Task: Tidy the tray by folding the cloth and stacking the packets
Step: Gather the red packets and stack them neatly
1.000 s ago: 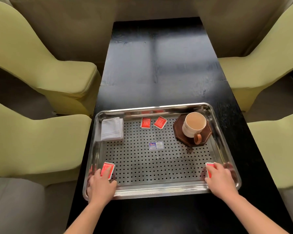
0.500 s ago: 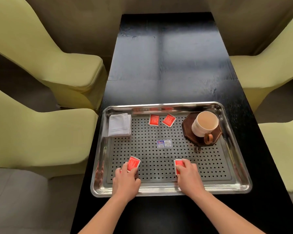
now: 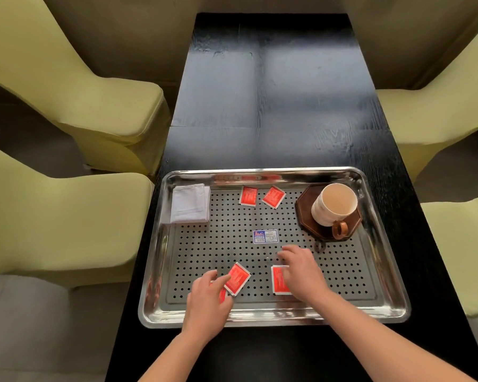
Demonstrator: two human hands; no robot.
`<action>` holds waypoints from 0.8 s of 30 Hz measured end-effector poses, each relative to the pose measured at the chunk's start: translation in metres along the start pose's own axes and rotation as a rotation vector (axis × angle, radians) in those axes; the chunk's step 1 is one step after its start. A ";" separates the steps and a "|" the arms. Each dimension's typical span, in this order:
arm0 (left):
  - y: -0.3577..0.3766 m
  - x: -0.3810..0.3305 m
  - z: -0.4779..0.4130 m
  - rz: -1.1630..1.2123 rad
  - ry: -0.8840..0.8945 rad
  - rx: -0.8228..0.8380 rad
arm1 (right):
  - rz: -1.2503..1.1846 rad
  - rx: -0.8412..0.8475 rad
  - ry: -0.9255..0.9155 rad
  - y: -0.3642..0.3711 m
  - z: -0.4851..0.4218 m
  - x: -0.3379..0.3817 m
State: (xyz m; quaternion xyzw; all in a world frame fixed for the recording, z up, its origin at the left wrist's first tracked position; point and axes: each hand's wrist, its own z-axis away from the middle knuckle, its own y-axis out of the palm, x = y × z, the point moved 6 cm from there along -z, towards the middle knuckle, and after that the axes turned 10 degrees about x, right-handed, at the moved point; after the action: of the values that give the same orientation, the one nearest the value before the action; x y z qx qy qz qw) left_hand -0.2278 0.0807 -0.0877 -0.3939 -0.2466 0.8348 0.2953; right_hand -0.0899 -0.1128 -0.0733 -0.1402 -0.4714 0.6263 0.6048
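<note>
A steel tray [image 3: 260, 317] with a perforated floor lies on the black table. A folded white cloth [image 3: 189, 204] rests in its far left corner. Two red packets [image 3: 248, 195] [image 3: 273, 197] lie side by side near the far rim. My left hand [image 3: 207, 304] has its fingertips on a tilted red packet [image 3: 236, 278] at the near left, and a second red edge [image 3: 222, 295] shows under that hand. My right hand [image 3: 301, 274] lies flat over another red packet [image 3: 278, 279], covering its right part.
A cream cup [image 3: 333, 204] stands on a dark octagonal coaster [image 3: 305, 213] in the tray's far right corner. A small blue-and-white label [image 3: 265, 236] is at the tray's middle. Green-covered chairs [image 3: 102, 106] [image 3: 436, 128] flank the narrow table [image 3: 273, 106].
Both hands have slid their packets from the tray's near corners in toward the near middle. The left packet now lies tilted, partly free of the fingers.
</note>
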 end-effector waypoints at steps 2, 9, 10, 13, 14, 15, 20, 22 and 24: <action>-0.004 0.002 -0.004 0.045 0.003 -0.015 | -0.010 0.007 0.008 -0.017 -0.026 0.009; -0.002 -0.002 -0.010 0.069 0.000 -0.038 | 0.024 0.071 0.062 -0.055 -0.122 0.039; 0.001 -0.002 -0.010 0.061 -0.006 -0.030 | 0.045 0.076 0.086 -0.056 -0.132 0.038; 0.005 0.002 -0.009 0.063 -0.036 -0.021 | 0.147 0.098 0.093 -0.054 -0.149 0.036; 0.005 0.003 -0.009 0.063 -0.037 -0.025 | 0.189 0.103 0.073 -0.051 -0.150 0.036; 0.004 0.003 -0.009 0.060 -0.031 -0.028 | 0.229 0.102 0.047 -0.048 -0.148 0.036; 0.002 0.005 -0.009 0.050 0.003 -0.030 | 0.292 0.103 -0.137 -0.017 -0.100 0.036; 0.001 0.005 -0.010 0.039 0.012 -0.025 | 0.275 0.108 -0.201 -0.002 -0.072 0.038; 0.001 0.005 -0.010 0.036 0.019 -0.021 | 0.256 0.104 -0.242 0.011 -0.044 0.040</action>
State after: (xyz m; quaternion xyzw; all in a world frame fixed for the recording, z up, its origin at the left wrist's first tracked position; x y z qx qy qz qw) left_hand -0.2224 0.0849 -0.0966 -0.4092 -0.2454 0.8336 0.2783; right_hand -0.0724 -0.0570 -0.0887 -0.0911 -0.4860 0.7341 0.4654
